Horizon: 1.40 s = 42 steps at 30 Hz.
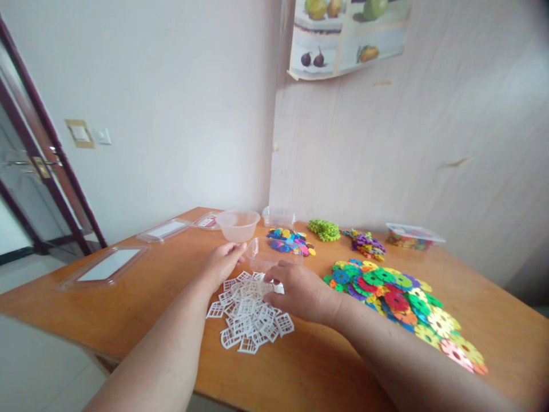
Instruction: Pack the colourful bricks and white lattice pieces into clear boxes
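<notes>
- the white lattice pieces (249, 320) lie in a loose, overlapping heap at the near middle of the wooden table (167, 309), left of the colourful notched discs (394, 297).
- the right hand (298, 292) is over the heap's far right side, fingers bent, thumb a little apart from them; white shows in the gap, but i cannot tell whether a piece is pinched.
- the left hand (225, 263) has its thumb and fingers drawn together at the left end of the clear box (257, 262), just beyond the heap; whether they grip its rim is hidden.
- the pieces look like thin plastic: probably light, fairly stiff and a bit slick, their slim bars perhaps apt to snap or snag on one another.
- best hold, i judge: an outer frame edge, thumb against fingertip, lifting overlapped ones gently.
- the box looks light, thin-walled and likely to slide or flex; its rim seems the surest grip.
</notes>
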Motion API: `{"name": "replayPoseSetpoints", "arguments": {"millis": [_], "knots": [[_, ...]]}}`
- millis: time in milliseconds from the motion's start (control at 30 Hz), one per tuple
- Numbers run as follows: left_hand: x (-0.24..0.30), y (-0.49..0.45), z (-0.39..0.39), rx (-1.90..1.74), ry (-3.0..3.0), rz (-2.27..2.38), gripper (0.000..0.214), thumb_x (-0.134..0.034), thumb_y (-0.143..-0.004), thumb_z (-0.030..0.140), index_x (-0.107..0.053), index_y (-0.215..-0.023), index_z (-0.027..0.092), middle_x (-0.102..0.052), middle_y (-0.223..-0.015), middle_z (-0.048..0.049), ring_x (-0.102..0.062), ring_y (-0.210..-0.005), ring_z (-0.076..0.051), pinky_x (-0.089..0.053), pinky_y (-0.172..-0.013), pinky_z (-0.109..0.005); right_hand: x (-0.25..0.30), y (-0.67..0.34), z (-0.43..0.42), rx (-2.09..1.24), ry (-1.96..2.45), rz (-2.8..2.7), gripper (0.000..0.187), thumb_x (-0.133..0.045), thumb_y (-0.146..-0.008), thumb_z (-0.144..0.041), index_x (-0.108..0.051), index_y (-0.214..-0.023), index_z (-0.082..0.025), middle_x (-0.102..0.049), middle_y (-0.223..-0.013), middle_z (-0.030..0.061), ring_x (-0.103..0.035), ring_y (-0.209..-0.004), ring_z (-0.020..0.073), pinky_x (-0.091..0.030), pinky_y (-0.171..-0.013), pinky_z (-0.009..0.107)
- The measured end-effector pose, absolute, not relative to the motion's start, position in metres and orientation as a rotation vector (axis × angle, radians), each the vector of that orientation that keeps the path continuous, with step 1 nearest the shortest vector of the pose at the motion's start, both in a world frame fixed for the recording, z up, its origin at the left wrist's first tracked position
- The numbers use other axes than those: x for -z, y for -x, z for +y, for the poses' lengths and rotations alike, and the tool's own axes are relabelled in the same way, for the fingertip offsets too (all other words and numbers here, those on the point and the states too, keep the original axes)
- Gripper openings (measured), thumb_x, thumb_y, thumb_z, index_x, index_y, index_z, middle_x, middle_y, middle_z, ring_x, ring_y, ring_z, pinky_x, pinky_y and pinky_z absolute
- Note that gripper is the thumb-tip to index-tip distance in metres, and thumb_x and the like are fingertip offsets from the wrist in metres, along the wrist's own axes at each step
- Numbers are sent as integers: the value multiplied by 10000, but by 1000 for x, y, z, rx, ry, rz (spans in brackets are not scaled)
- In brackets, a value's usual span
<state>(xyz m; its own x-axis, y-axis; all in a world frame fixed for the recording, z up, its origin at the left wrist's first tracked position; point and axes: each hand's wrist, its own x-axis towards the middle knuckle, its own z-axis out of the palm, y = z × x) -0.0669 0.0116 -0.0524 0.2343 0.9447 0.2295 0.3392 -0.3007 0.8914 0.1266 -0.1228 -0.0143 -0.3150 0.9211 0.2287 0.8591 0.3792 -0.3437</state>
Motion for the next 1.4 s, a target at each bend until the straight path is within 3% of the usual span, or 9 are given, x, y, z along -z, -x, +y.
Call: {"name": "replayPoseSetpoints", "arguments": {"millis": [333,700,1400], "knots": [[52,66,8,-1071,-1774,1182,476,-537,-812,636,-665,-836,178,-687,-734,-35,-624,-713,-195,-461,-705,-294,-9,-156,-120,-279,1610,-2218,144,-594,-827,-269,-703,-894,-201,-699,-809,21,-581,-698,143,-382,-624,259],[51,66,5,-1085,-1783,1172,492,-549,-787,656,-663,-819,178,-693,-733,-45,-626,-706,-195,-464,-698,-297,1,-152,-121,-240,1761,-2400,309,-620,-796,-322,-714,-1074,-227,-738,-970,54,-646,-847,203,-417,-705,278],[49,66,4,-1061,-1767,1163,467,-567,-781,633,-656,-817,176,-686,-734,-44,-617,-699,-189,-461,-688,-291,15,-150,-114,-251,1696,-2440,261,-605,-800,-291,-724,-1008,-187,-729,-948,61,-634,-804,180,-415,-681,249]]}}
